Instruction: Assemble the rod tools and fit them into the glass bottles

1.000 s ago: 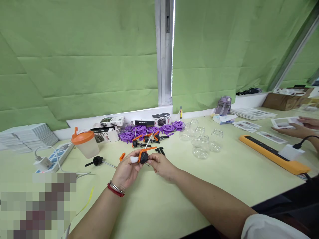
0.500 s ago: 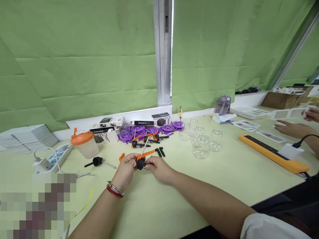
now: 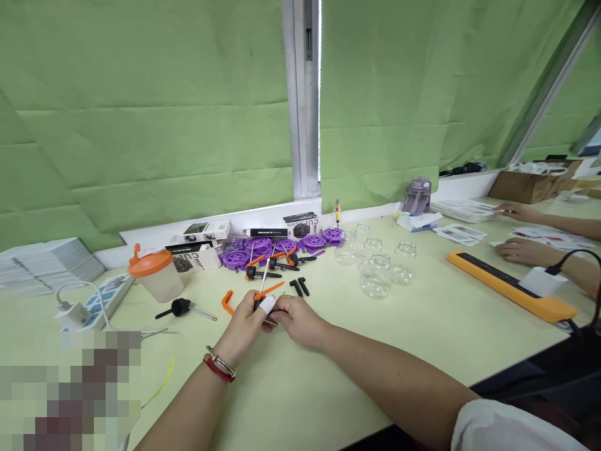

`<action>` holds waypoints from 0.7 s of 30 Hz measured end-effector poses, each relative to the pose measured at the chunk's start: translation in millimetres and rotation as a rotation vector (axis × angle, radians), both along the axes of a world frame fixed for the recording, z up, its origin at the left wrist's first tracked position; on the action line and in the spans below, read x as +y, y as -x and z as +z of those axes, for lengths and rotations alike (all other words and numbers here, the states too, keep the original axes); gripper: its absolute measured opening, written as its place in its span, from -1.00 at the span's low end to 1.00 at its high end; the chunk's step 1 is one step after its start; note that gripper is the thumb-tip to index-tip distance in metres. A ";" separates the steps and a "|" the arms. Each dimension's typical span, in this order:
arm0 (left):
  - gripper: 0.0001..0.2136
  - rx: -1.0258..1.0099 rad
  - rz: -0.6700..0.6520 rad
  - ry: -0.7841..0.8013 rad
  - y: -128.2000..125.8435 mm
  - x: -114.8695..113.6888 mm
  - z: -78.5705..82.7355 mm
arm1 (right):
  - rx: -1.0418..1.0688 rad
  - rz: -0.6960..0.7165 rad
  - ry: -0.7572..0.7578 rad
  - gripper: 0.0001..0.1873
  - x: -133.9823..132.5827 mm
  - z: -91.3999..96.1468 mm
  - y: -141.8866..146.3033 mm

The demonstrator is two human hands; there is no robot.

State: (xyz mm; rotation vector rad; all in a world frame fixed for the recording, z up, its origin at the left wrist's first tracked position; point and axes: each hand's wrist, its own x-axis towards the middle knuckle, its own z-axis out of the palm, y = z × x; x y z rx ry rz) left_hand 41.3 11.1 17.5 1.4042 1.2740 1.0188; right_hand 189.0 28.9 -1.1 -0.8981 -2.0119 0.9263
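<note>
My left hand point(image 3: 245, 327), with a white cover on the thumb, is closed around a black-and-orange part with a thin metal rod point(image 3: 264, 275) sticking up. Its orange arm point(image 3: 271, 290) points to the right. Against its lower side my right hand point(image 3: 299, 318) is pinched; the fingers hide what is between them. Left of the hands lies a curved orange piece point(image 3: 226, 303). Behind them are two small black pieces point(image 3: 300, 287). A similar black part with a rod point(image 3: 181, 307) rests farther left, and several black-and-orange parts point(image 3: 256, 273) lie farther back.
Purple wheel-shaped pieces point(image 3: 258, 245) and boxes point(image 3: 201, 255) line the wall. Clear glass-like vessels point(image 3: 374, 285) stand right of centre. An orange-lidded cup point(image 3: 157, 275) and power strip point(image 3: 110, 302) are left; an orange power strip point(image 3: 507, 285) and a co-worker's hands point(image 3: 528, 250) are right.
My left thumb has come over the black part, and the part has turned, so less of it shows. The co-worker's hands have lowered to the table and one reaches toward the white stack.
</note>
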 end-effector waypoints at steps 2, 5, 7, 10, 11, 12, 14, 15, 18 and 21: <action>-0.66 0.082 0.020 -0.011 0.6 0.3 2.4 | 0.006 0.039 -0.039 -0.75 -0.8 0.9 -0.1; -0.65 0.076 0.059 0.025 0.3 0.7 4.6 | -0.008 0.028 -0.060 -0.77 -1.4 -1.0 0.7; -0.64 0.044 0.067 0.089 -0.8 1.3 4.4 | -0.023 0.015 -0.063 -0.79 -1.5 -3.6 2.0; -0.63 0.043 0.091 0.128 -2.0 2.8 2.7 | -0.025 0.042 -0.062 -0.81 1.7 -6.7 3.4; -0.63 0.040 0.098 0.127 -1.9 3.4 2.2 | -0.025 0.052 -0.051 -0.82 4.6 -7.2 2.7; -0.63 0.030 0.106 0.128 -1.4 4.1 2.0 | -0.031 0.042 -0.035 -0.82 9.0 -7.4 1.0; -0.63 -0.002 0.121 0.138 0.9 5.4 2.3 | -0.066 -0.075 -0.017 -0.74 21.8 -7.2 -6.4; -0.63 -0.021 0.133 0.146 2.6 6.2 2.7 | -0.099 -0.197 -0.020 -0.69 29.8 -7.3 -12.1; -0.64 -0.088 0.189 0.141 8.7 8.8 4.1 | -0.280 -0.553 -0.052 -0.72 54.3 -10.5 -32.8; -0.65 -0.151 0.244 0.122 13.9 11.8 4.1 | -0.439 -0.621 0.055 -0.71 69.9 -18.1 -48.9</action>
